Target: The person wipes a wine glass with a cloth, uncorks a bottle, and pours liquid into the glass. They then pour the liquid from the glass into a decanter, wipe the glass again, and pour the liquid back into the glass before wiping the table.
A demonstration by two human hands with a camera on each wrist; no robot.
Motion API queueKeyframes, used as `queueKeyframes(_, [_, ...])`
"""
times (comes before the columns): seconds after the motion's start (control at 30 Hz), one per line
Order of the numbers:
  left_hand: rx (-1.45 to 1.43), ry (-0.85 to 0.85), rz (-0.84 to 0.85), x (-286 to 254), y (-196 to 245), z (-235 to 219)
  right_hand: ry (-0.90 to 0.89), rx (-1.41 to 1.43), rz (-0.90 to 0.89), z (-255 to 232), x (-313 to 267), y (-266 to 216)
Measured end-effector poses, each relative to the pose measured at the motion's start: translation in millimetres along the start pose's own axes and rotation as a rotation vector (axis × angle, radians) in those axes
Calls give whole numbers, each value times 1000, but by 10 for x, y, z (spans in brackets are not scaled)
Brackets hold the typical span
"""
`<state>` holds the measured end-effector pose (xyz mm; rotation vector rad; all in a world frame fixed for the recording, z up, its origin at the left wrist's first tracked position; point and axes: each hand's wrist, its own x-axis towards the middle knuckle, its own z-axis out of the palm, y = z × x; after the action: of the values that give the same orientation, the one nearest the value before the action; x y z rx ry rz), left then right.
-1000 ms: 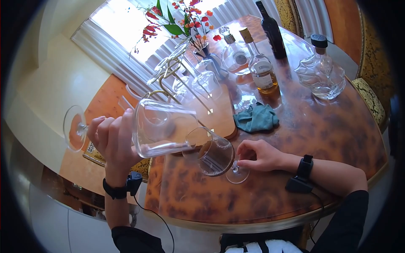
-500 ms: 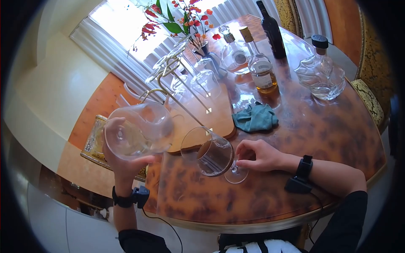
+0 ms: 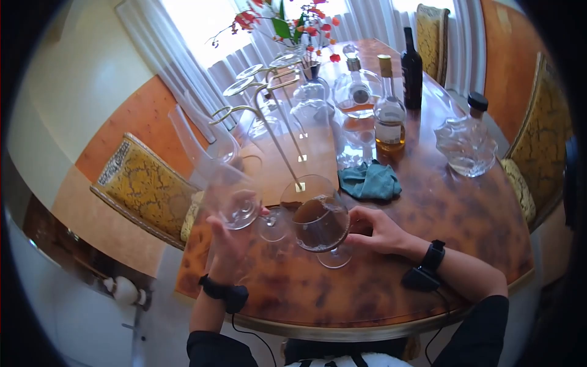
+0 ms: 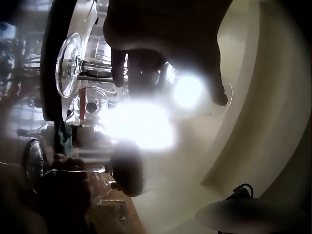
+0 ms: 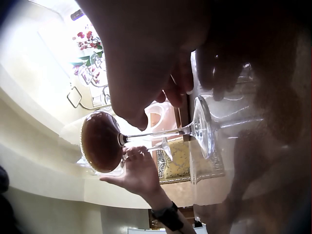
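Observation:
In the head view my left hand (image 3: 227,241) holds an empty stemmed glass (image 3: 239,211) by its bowl, with the stem passing between the fingers. Its round foot (image 3: 274,226) points toward the right, low over the table. My right hand (image 3: 382,232) pinches the stem of a second wine glass (image 3: 321,225), just beside and below the bowl. Dark brown liquid partly fills that bowl. From the right wrist, the second glass's foot (image 5: 203,127) is seen resting on the glossy table, and the left hand (image 5: 141,173) shows behind the bowl.
A wooden board (image 3: 287,165) with a brass glass rack (image 3: 275,131) stands ahead, next to a clear curved decanter (image 3: 199,131). A green cloth (image 3: 369,181), an amber bottle (image 3: 389,122), a dark bottle (image 3: 411,76) and a leaf-shaped decanter (image 3: 468,147) are toward the right. Flowers stand at the back.
My left hand has turned the empty glass away from its sideways tilt over the other glass and brought it down toward the table. My right hand stays at the second glass; the head view has shifted.

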<state>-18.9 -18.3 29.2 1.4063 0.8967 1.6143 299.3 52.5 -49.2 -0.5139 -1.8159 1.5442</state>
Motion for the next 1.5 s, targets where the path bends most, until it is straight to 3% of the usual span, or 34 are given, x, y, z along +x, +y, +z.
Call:
queueKeyframes(0.17, [-157, -72, -69, -30, -359, 8, -17, -11, 13, -77, 12, 134])
queueKeyframes(0.23, [-174, -55, -58, -33, -423, -7, -5, 114, 6, -118, 12, 173])
queueKeyframes(0.3, [-170, -174, -72, -32, -433, -58, -15, 161, 41, -118, -19, 81])
queueKeyframes(0.37, [-193, -179, -93, -70, -450, -69, -30, 204, 72, -66, 10, -79])
queueKeyframes(0.43, [-225, -177, -118, -124, -421, -57, 2, 195, -90, 67, 54, -268])
queueKeyframes(0.5, [-224, -242, -238, -154, -375, -29, -42, 168, -114, 118, 122, -368])
queueKeyframes(0.7, [-210, -235, -115, -173, -438, -6, 58, 210, -138, 460, 343, -543])
queueKeyframes(0.8, [-134, -225, -151, -218, -436, -50, 139, 167, -116, 530, 344, -640])
queueKeyframes(0.97, [21, -96, -40, -243, -298, 12, 237, -84, -200, 462, 370, -1146])
queueKeyframes(1.03, [196, -45, 6, -263, -288, -22, 257, -355, -270, 441, 436, -1431])
queueKeyframes(1.13, [251, -37, -129, -308, -84, -27, 215, -631, -282, 449, 503, -1757])
queueKeyframes(1.17, [240, -42, -125, -308, -89, -22, 212, -646, -345, 429, 538, -1758])
queueKeyframes(1.33, [50, 7, 22, -303, -148, 62, 126, -906, -298, 406, 575, -2017])
queueKeyframes(1.5, [158, -61, -44, -328, -169, 12, 70, -1162, -348, 475, 647, -2091])
